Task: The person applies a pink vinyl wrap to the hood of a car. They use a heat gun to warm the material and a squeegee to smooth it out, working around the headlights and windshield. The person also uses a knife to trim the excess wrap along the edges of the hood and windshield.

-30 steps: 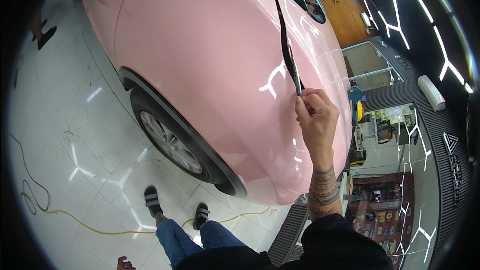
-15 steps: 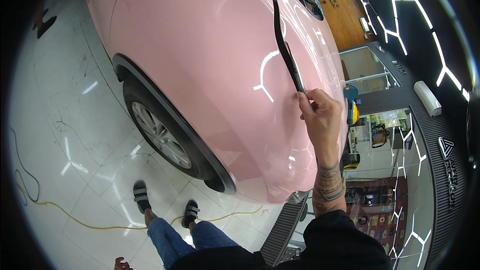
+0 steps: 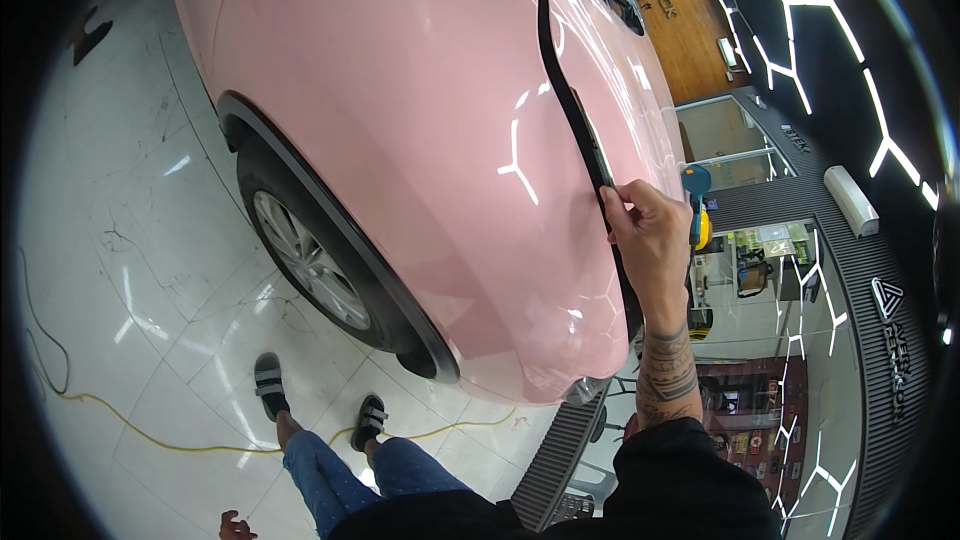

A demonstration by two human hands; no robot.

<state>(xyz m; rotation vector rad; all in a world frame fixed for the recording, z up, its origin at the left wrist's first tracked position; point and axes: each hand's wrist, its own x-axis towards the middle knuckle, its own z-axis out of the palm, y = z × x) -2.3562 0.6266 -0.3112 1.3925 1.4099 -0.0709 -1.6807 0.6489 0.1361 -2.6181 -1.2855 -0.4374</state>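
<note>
A glossy pink car fills the middle, its front fender (image 3: pixel 400 110) beside a pink hood (image 3: pixel 610 110). A dark gap (image 3: pixel 562 70) runs between them. At the hood's edge my right hand (image 3: pixel 645 225) is closed, thumb and fingers pinching the rim next to the gap. A thin shiny strip (image 3: pixel 597 145) shows just beyond the fingertips; I cannot tell what it is. The gap continues past the hand toward the headlight (image 3: pixel 585 390). Low at the left edge of view hangs my left hand (image 3: pixel 237 526), partly cut off, fingers loosely apart, with nothing seen in it.
The front wheel (image 3: pixel 305 250) sits under a dark arch trim (image 3: pixel 340 210). A yellow cable (image 3: pixel 170 443) crosses the tiled floor near my feet (image 3: pixel 370 420). Beyond the hood are a blue and yellow tool (image 3: pixel 698 202) and glass panels. A dark shape (image 3: pixel 90 38) lies at far left.
The dark gap now stretches farther past my right hand toward the headlight, and the hood's edge stands more apart from the fender. My right hand keeps its pinch. The view has shifted slightly.
</note>
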